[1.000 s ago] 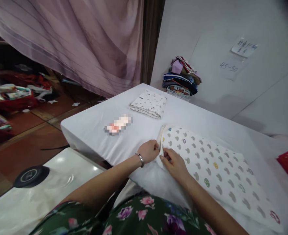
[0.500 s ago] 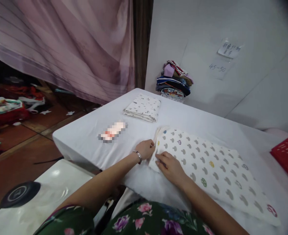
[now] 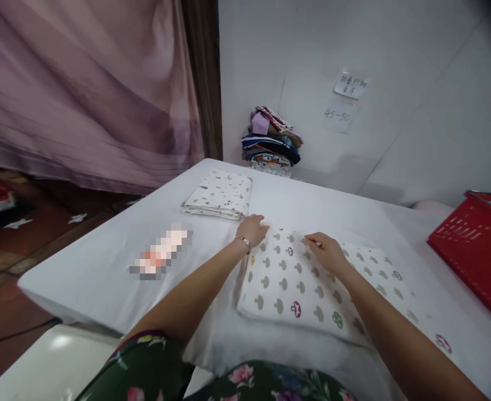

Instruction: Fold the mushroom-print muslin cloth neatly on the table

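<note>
A white cloth (image 3: 289,287) printed with grey mushrooms and a few coloured ones lies in front of me, its left part layered over the rest. My left hand (image 3: 253,231) is at the cloth's far left corner, fingers stretched and thumb apart. Over the far edge, further right, my right hand (image 3: 324,252) has its fingers bent and the tips together at the fabric. My right forearm hides part of the cloth. Beyond my left hand sits a folded white cloth (image 3: 220,192) with a small scattered print.
A blurred-out object (image 3: 162,250) lies left on the white table (image 3: 87,278). A red plastic basket (image 3: 475,256) stands at the right. Stacked folded fabrics (image 3: 270,139) rest by the wall, below paper notes (image 3: 349,86). A pink curtain (image 3: 87,100) hangs at left.
The cloth's left end has been turned over to the right, showing another layer on top. Both hands moved to the far edge and further apart. The view swung right.
</note>
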Available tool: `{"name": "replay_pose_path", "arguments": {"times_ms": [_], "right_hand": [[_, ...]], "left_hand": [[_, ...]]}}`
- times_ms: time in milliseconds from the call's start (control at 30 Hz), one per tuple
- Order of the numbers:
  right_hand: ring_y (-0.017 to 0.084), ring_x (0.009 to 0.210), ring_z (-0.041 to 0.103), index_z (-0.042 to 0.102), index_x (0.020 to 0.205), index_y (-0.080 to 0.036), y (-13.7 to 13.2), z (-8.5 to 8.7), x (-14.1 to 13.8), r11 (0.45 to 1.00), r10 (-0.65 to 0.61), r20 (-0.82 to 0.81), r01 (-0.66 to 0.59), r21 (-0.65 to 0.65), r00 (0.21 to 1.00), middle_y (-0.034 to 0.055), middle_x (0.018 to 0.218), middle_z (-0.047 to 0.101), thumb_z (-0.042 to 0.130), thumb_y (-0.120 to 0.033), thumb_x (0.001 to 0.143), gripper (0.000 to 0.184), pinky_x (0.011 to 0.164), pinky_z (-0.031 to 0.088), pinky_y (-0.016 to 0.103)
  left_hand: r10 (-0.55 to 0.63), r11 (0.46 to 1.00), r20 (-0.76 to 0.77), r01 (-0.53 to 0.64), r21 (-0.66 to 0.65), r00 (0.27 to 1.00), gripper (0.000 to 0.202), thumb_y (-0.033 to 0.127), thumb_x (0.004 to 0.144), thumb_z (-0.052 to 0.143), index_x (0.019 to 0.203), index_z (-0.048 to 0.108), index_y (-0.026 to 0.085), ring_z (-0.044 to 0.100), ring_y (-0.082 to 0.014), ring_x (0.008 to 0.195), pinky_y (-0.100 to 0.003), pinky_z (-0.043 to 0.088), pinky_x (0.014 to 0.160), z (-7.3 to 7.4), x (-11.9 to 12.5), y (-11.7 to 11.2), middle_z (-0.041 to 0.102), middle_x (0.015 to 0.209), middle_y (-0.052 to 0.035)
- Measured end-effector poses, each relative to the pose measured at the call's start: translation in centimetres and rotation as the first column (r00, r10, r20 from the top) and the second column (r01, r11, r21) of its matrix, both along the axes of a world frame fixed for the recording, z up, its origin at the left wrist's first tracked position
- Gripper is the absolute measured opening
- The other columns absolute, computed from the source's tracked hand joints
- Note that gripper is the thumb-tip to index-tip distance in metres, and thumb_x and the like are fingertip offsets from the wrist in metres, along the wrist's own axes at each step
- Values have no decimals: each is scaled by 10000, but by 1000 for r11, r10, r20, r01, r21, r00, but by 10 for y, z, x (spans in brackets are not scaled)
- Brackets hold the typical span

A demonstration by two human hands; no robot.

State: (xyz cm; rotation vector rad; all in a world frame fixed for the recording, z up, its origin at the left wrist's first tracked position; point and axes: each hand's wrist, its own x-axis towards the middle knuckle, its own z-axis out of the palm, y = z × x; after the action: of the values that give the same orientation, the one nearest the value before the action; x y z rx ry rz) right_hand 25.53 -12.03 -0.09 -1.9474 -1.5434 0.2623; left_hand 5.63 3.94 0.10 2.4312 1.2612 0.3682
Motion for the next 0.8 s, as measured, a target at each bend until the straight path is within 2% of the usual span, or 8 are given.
{"name": "replay_pose_path", "arguments": {"times_ms": [167,300,400,500,600,667,733,800], "right_hand": [[185,973,557,660,963,-199,20,-12,33,994,-24,216,47,-101,976,56,1016,638,418,-196,817,282,885,420,313],[187,1003,531,655,993,-188,31,-18,39,980,-8,296,66,-187,955,64,1051,625,407,-201,852,285,878,408,289],[197,1020,518,652,1015,-178,34,-21,40,976,25,325,47,-213,945,75,1070,615,418,-222,859,284,893,396,301],[207,1046,515,634,1061,-180,17,-21,55,983,9,336,53,-174,942,74,1130,594,439,-251,845,299,933,382,330],[225,1111,494,623,1089,-193,-27,-22,92,967,-116,364,188,-171,924,78,1199,567,461,-293,830,321,979,357,342],[240,1148,475,590,1149,-204,-68,-24,123,888,-265,389,380,-259,882,81,1245,542,456,-326,836,361,998,343,352],[271,1150,481,524,1238,-171,-110,-25,149,717,-457,384,588,-375,802,113,1263,529,452,-395,839,463,987,357,378],[276,1109,519,460,1301,-131,-141,-25,163,581,-588,331,670,-461,738,135,1222,557,438,-463,840,568,959,387,373]], "left_hand": [[-64,998,-32,64,-13,997,333,317,822,485,1089,602,157,519,-219,1051,-305,386,900,-14,21,15,603,1110,-85],[-101,995,-46,100,-21,994,261,286,837,448,986,637,185,532,-190,1009,-277,391,881,-18,23,18,621,1043,-61],[-112,993,-69,110,-33,991,310,353,836,438,1012,628,183,522,-208,1031,-295,396,880,-18,24,22,610,1070,-75],[-179,983,-132,172,-62,975,467,508,809,431,1104,597,187,486,-245,1109,-319,379,917,-16,27,30,578,1158,-92],[-283,957,-260,255,-136,923,555,575,782,411,1146,579,191,490,-259,1129,-324,383,914,-11,35,41,545,1234,-107],[-338,938,-323,290,-189,884,570,586,747,450,1134,587,191,526,-258,1093,-312,404,882,-8,42,48,559,1229,-116],[-377,923,-355,317,-217,855,577,587,699,503,1099,607,184,548,-264,1065,-305,417,857,-4,52,54,593,1187,-124],[-418,907,-385,352,-232,823,566,584,668,528,1044,633,173,559,-275,1050,-305,422,845,1,63,56,619,1147,-132]]}}
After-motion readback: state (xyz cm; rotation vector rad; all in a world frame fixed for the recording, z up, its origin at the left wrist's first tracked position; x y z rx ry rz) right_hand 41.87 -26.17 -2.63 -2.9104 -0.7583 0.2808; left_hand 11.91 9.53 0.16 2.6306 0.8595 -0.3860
